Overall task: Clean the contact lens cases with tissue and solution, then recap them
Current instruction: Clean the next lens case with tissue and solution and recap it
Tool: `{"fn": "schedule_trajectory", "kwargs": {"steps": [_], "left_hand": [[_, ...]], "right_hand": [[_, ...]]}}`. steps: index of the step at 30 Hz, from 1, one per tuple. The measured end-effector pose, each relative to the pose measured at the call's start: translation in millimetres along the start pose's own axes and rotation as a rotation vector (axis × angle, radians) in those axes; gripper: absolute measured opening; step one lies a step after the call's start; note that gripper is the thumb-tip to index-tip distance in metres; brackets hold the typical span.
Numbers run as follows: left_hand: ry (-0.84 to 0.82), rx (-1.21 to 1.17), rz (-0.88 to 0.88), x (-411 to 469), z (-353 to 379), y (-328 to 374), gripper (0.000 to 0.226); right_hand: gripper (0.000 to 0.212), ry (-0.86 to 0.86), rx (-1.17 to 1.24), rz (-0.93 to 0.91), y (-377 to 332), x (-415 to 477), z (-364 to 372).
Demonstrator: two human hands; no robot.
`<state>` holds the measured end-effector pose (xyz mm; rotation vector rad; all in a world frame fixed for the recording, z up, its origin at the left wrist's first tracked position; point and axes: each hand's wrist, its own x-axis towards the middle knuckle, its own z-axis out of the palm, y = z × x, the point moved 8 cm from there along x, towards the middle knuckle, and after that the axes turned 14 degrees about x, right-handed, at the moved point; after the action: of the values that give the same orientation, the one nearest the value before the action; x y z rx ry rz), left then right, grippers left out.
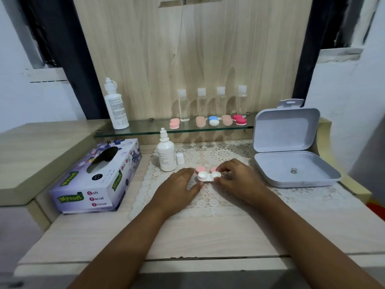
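A white contact lens case (pixel 209 176) with both wells uncapped lies on the lace mat (pixel 210 203). My left hand (pixel 177 190) holds its left end between thumb and fingers. My right hand (pixel 239 180) pinches its right end. One pink cap (pixel 201 169) lies just behind the case; a second pink cap (pixel 214 169) sits under my right fingertips. A small solution bottle (pixel 166 155) stands uncapped left of the case, its white cap (pixel 180 158) beside it. A purple tissue box (pixel 98 178) sits at the left.
A glass shelf (pixel 145 128) behind carries a tall solution bottle (pixel 115 105), several clear bottles (pixel 201 104) and several capped lens cases (pixel 214 120). An open grey plastic box (pixel 291 155) stands at the right. The desk's front edge runs near my forearms.
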<state>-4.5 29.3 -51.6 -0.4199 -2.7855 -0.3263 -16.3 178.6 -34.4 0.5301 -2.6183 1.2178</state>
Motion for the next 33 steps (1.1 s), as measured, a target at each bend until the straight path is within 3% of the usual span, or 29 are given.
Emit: {"fn": "schedule_trajectory", "kwargs": {"steps": [4, 14, 25, 29, 33], "left_hand": [[-0.116, 0.067, -0.05, 0, 10, -3, 0.06], [-0.178, 0.098, -0.058, 0, 14, -5, 0.061], [-0.173, 0.085, -0.064, 2, 17, -8, 0.061], [-0.165, 0.089, -0.063, 3, 16, -8, 0.061], [-0.155, 0.089, -0.06, 2, 15, -7, 0.06]], "right_hand": [[0.022, 0.063, 0.064, 0.023, -1, 0, -9], [0.023, 0.202, 0.134, 0.058, 8, -12, -71], [0.032, 0.363, -0.161, -0.083, 36, -30, -139], [0.028, 0.305, -0.311, -0.197, 40, -30, -142], [0.04, 0.092, -0.612, -0.311, 42, -25, -130]]}}
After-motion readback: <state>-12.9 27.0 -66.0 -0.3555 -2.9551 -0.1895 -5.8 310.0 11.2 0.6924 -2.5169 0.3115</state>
